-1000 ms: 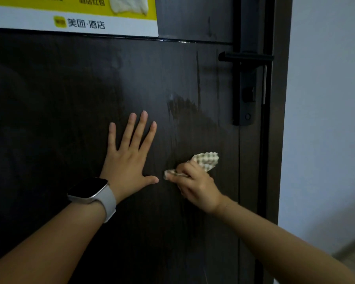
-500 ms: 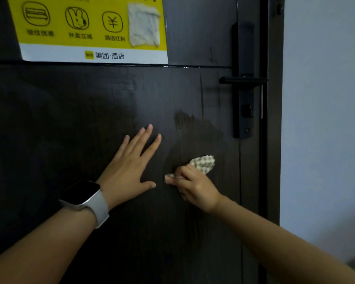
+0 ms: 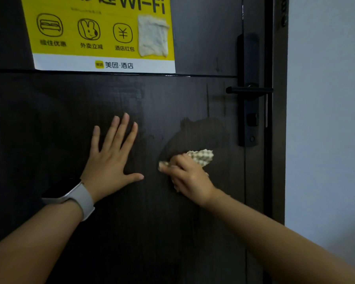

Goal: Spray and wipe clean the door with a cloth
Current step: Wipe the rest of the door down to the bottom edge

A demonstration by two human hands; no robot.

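Two hands on the door (image 3: 131, 232), mid-wipe.
Left hand (image 3: 109, 160) flat, bracing; right hand (image 3: 190, 177) clutches the cloth (image 3: 201, 157), scrubbing the wet patch (image 3: 199, 134).

A hotel or guest room, most likely: at twelve o'clock a yellow paper Wi-Fi poster (image 3: 103, 33) carrying a hotel brand sticks to the dark wood-grain door (image 3: 49, 119), with a black lever handle (image 3: 248, 90) at two o'clock beside a plain pale wall (image 3: 326, 99).

Dark brown wood-grain door (image 3: 131, 232), beige checked cloth (image 3: 201, 157), yellow-and-white poster (image 3: 103, 37), black handle (image 3: 248, 90), pale grey watch strap (image 3: 84, 199)
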